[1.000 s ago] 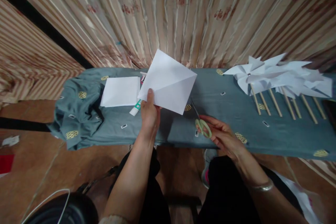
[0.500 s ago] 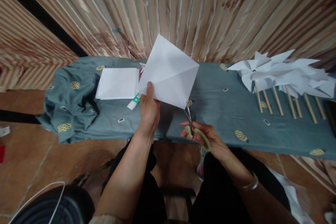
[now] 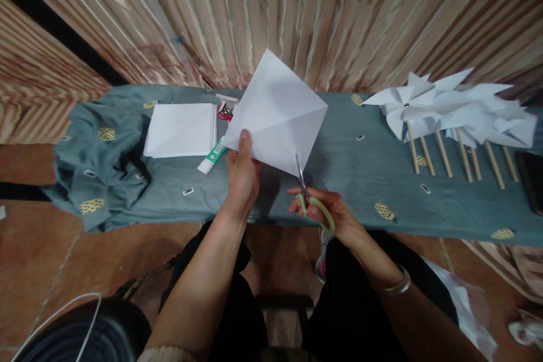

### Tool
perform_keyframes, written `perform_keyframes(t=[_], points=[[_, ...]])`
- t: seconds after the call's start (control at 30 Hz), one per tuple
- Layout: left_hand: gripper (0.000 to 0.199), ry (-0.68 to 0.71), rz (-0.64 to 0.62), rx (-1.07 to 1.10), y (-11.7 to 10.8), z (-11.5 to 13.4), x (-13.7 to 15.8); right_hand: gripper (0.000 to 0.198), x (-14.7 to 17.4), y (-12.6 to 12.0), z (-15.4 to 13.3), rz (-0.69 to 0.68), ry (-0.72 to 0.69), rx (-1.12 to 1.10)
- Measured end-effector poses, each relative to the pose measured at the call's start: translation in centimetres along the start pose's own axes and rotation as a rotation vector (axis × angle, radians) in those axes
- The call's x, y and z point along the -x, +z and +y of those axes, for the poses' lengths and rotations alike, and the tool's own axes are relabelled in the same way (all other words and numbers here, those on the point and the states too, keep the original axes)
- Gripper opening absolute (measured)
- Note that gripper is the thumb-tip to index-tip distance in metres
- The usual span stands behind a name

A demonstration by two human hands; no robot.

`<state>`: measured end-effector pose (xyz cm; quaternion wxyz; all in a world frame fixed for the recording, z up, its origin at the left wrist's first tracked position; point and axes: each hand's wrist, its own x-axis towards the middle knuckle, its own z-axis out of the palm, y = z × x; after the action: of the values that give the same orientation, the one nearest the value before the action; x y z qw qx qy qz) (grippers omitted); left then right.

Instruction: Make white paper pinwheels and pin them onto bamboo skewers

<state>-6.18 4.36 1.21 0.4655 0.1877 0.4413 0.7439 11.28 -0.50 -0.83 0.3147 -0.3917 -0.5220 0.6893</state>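
A square white sheet of paper [image 3: 278, 110] with diagonal creases is held up over the table, turned corner-down. My left hand [image 3: 244, 172] pinches its left corner, thumb on top and fingers beneath. In my right hand [image 3: 324, 206] is a pair of scissors [image 3: 303, 192] with pale green handles, fingers through the loops. The blades reach into the sheet at its lower corner, along the crease. Left of the sheet lie a stack of white paper [image 3: 181, 130], a green and white glue tube [image 3: 213, 155] and a small red box [image 3: 224, 108] of metal pins.
Several white paper pinwheels [image 3: 449, 107] on wooden sticks lie at the table's right, near a dark phone-like object [image 3: 531, 178]. A teal patterned cloth [image 3: 339, 181] covers the table, bunched at the left. Pleated curtains [image 3: 297, 17] hang behind. A black round stool [image 3: 102, 331] stands lower left.
The scissor blades have moved up from the sheet's bottom corner into the paper. The sheet has shifted slightly right in view, and more of the red box shows.
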Motion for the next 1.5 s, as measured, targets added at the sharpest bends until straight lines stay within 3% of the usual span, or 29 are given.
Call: perform_keyframes(t=[0.27, 1.0, 1.5], points=[[0.044, -0.005, -0.009, 0.013, 0.0, 0.0, 0.1, 0.055, -0.1, 0.0, 0.3, 0.003, -0.013, 0.016], [0.028, -0.024, 0.004, 0.028, -0.2, 0.4, -0.1, 0.046, -0.1, 0.1, 1.2, 0.027, -0.039, 0.024], [0.036, -0.002, -0.015, 0.034, -0.2, 0.4, -0.1, 0.041, -0.2, 0.3, 1.0, 0.058, 0.040, -0.026]])
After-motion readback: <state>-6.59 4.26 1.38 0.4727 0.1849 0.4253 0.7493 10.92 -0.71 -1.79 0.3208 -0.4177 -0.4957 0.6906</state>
